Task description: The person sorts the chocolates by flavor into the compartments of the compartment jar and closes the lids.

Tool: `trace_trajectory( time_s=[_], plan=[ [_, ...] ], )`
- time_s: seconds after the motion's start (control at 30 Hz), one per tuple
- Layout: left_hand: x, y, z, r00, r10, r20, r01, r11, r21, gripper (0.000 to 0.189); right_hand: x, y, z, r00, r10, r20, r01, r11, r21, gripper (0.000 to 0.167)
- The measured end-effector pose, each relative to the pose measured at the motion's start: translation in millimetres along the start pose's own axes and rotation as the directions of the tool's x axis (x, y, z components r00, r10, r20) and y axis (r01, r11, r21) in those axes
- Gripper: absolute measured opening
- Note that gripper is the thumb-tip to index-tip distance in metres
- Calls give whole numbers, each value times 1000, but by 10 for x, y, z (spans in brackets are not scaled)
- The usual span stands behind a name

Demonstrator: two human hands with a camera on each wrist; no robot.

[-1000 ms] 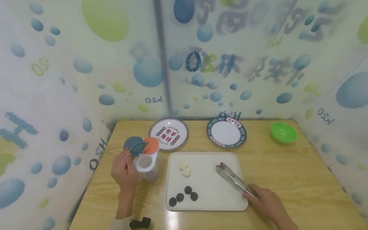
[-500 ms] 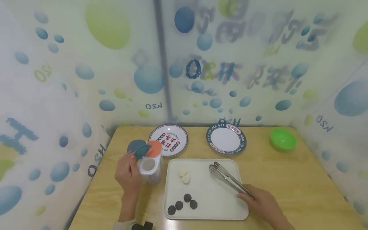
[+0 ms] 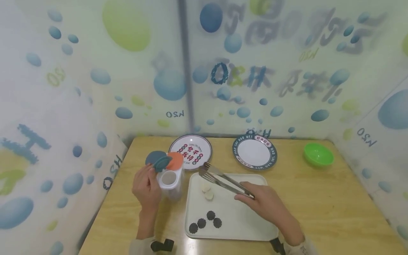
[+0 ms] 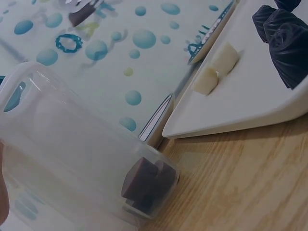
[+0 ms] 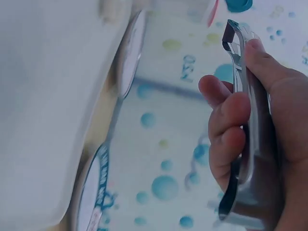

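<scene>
- our left hand [image 3: 146, 187] pinches the teal lid [image 3: 163, 164] beside the clear container's [image 3: 173, 191] mouth; brown chunks [image 4: 150, 186] lie at its bottom;
- our right hand [image 3: 262, 203] grips tongs [image 3: 228, 181] above the tray [image 3: 243, 221], which bears pale slices [image 3: 209, 195] and black lumps [image 3: 210, 215]

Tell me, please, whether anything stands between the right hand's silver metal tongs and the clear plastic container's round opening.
Nothing visible does: the left hand holds the teal oval lid off the opening, and the tongs hang to its right.

Metal tongs [image 3: 230, 179] above pale tray [image 3: 243, 219]
</scene>
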State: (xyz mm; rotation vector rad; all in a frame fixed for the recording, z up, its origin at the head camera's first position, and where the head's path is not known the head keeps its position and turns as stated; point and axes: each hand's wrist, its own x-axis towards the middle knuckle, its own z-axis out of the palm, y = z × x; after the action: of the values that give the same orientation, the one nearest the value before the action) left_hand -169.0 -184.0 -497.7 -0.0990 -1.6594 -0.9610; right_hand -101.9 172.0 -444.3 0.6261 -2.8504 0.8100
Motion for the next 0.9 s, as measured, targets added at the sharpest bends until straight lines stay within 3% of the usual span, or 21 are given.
trace_trajectory(
  time_s=[0.2, 0.47, 0.67, 0.9],
  plan=[
    [5, 49, 48, 999, -9, 38, 10, 1000, -17, 14, 298, -275, 75, 990, -124, 60, 123, 992, 27, 23],
    [-11, 75, 62, 998, -21, 51, 22, 1000, -19, 15, 496, -476, 180, 979, -188, 84, 186, 982, 32, 30],
    [-3, 55, 56, 1000, 5, 15, -4, 1000, -22, 13, 423, -461, 184, 990, -132, 45, 133, 991, -22, 45],
    [6, 8, 8, 1000, 4, -2, -4, 1000, 14, 15, 323, -332, 160, 998, -69, 8, 69, 997, -36, 45]
  ],
)
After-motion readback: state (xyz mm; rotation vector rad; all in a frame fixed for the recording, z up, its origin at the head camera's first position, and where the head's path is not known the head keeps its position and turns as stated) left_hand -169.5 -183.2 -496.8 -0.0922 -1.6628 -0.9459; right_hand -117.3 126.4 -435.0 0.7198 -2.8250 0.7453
